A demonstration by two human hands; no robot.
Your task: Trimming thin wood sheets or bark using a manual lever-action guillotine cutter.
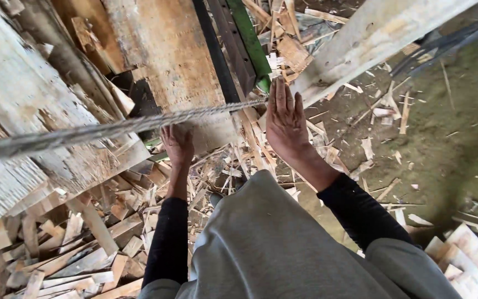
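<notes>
I look straight down over my grey trousers and black sleeves. My left hand (177, 143) reaches down with its fingers curled at the lower edge of a worn wooden board (167, 55), touching it; whether it grips is unclear. My right hand (285, 119) is flat and spread, fingers up, at the end of a twisted rope (112, 128) that runs across from the left. Its fingertips lie close to the lower end of a pale wooden beam (372, 39).
Splintered wood scraps (84, 232) cover the ground at the left and centre. A green and black metal rail (244, 39) slants down the middle. Bare dirt floor (449, 149) lies on the right, with stacked wood offcuts (463, 260) at the bottom right.
</notes>
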